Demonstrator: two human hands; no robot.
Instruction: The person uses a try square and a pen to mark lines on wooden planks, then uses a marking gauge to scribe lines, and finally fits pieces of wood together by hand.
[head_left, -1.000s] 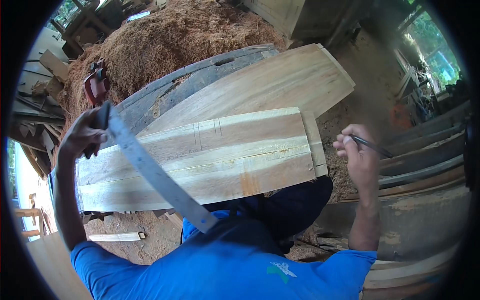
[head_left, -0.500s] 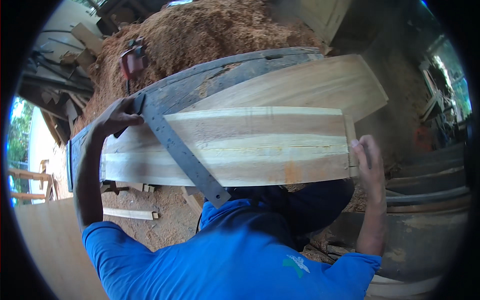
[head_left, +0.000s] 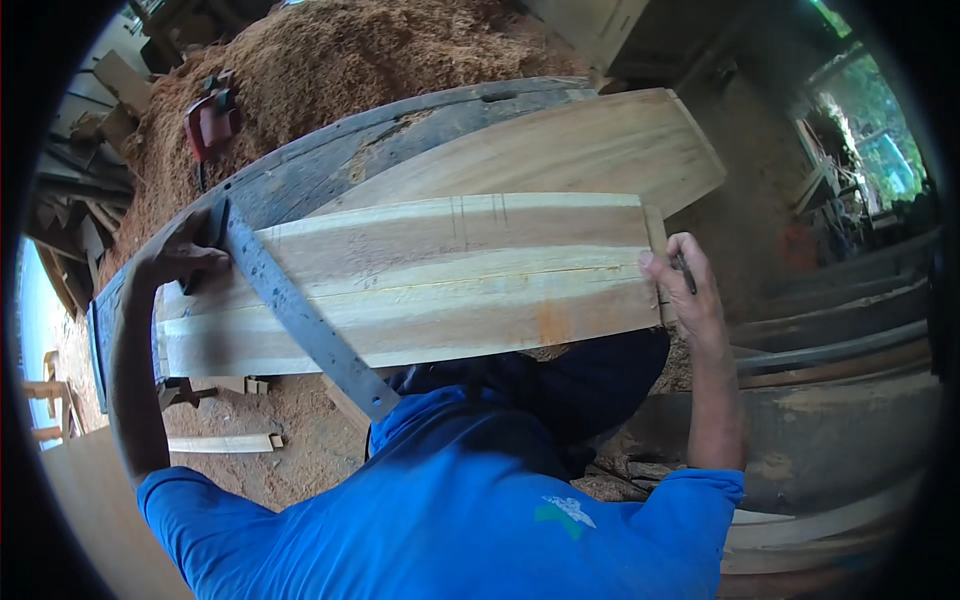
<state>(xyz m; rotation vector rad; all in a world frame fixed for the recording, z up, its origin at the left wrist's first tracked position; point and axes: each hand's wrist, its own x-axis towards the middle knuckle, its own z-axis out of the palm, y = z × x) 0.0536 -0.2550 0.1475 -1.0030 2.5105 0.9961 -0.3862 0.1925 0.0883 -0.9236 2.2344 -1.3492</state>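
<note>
- Square (head_left: 308, 314): over the left part of the near board (head_left: 430, 250), blade slanting, tip past the edge by my body. Can't tell if it lies flat.
- My left grip (head_left: 185, 250): closed on the square's dark stock.
- My right grip (head_left: 697, 290): curled round the pen (head_left: 686, 272), thumb at the near board's right end; can't tell if it presses.
- Doing it well, I'd say: firm hold at the stock, blade level, no twisting, since the long free end would swing. Right thumb should steady the board end, pen tucked clear of the wood.
- Counts: one square, one pen, two boards for sure, the far board (head_left: 560, 145) lying behind, partly covered. Pale piece (head_left: 656, 232) under the near one's right end: third board or not, can't tell.
- Pencil lines (head_left: 459, 220): two small groups.
- Dark surface (head_left: 310, 187): one, under the boards.
- Further out: one red tool (head_left: 212, 125), one shavings heap (head_left: 350, 60), one loose strip (head_left: 225, 443) on the ground.
</note>
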